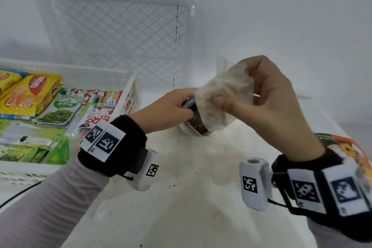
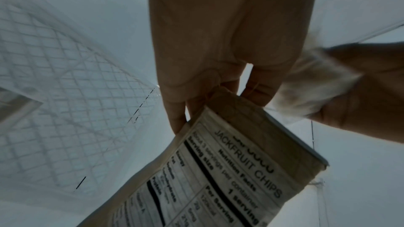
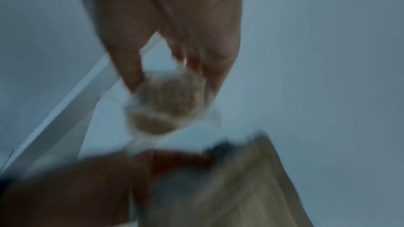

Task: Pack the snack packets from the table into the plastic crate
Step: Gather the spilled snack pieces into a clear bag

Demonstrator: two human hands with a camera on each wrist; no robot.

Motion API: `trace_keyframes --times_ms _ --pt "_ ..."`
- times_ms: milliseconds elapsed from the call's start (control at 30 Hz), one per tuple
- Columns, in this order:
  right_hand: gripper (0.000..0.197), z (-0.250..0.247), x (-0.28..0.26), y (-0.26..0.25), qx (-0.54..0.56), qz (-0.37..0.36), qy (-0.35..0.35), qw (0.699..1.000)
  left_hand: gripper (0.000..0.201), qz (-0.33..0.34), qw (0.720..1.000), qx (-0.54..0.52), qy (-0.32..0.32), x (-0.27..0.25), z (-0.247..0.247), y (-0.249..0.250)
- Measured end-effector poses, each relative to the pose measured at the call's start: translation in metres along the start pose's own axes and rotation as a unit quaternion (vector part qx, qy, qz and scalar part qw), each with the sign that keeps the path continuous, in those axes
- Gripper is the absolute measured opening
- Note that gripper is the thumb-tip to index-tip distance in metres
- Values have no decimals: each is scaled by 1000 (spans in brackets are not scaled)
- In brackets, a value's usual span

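My left hand [image 1: 186,104] grips the top edge of a kraft-paper jackfruit chips pouch [image 1: 196,126], which stands tilted on the white table; its nutrition label shows in the left wrist view [image 2: 218,170]. My right hand [image 1: 231,91] pinches a clear packet of pale snack [image 1: 219,96] just above that pouch, thumb below and fingers over its top. This clear packet [image 3: 168,106] looks blurred in the right wrist view, with the pouch [image 3: 240,187] under it. The white plastic crate [image 1: 129,90] sits to the left and holds several yellow, green and red packets.
A second white lattice crate [image 1: 120,32] stands tipped up against the back wall. An orange and green packet [image 1: 350,147] lies on the table's right side, partly under my right wrist. A black cable [image 1: 18,195] runs at the lower left.
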State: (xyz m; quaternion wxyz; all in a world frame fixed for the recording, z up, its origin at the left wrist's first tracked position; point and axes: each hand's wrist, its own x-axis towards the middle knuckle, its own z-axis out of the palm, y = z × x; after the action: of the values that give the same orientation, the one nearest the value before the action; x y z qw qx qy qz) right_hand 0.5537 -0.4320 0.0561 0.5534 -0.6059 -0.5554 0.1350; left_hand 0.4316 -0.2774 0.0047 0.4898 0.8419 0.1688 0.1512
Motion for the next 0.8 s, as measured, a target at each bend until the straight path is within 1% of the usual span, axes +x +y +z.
trace_keyframes --times_ms 33,100,167,233,300,367,400,500,567,634,700,767,800 --pt "39 12 0 7 -34 -21 53 998 48 -1 1000 -3 1 -1 0 2" --pt "38 31 -2 24 -91 -55 118 987 42 7 1000 -12 2 -1 2 7" --pt "33 42 -6 40 -142 -111 142 973 43 14 1000 -19 9 -1 5 8" --pt "26 44 -8 51 -218 -165 142 951 48 25 999 -23 9 -2 7 10" --pt "20 44 -10 56 -277 -203 113 932 55 33 999 -13 -1 -1 8 9" --pt "18 43 -12 59 -312 -217 79 922 59 29 999 27 1 -1 9 8" --pt "20 42 -12 61 -321 -217 66 919 61 32 998 56 6 -2 10 8" --pt "36 39 -10 68 -331 -215 34 918 68 50 991 120 11 -3 16 10" --pt "29 37 -6 66 -354 -206 -8 912 71 50 986 157 19 -2 23 10" --pt "18 40 -4 66 -388 -164 -55 905 73 45 979 198 24 -3 28 9" --pt "19 49 -3 69 -437 -117 -88 888 74 48 972 228 19 -3 33 9" --pt "8 55 -1 76 -474 -49 -161 864 75 47 972 228 12 -4 33 8" --pt "6 57 -2 79 -483 -26 -194 853 75 42 974 224 13 -4 32 7"
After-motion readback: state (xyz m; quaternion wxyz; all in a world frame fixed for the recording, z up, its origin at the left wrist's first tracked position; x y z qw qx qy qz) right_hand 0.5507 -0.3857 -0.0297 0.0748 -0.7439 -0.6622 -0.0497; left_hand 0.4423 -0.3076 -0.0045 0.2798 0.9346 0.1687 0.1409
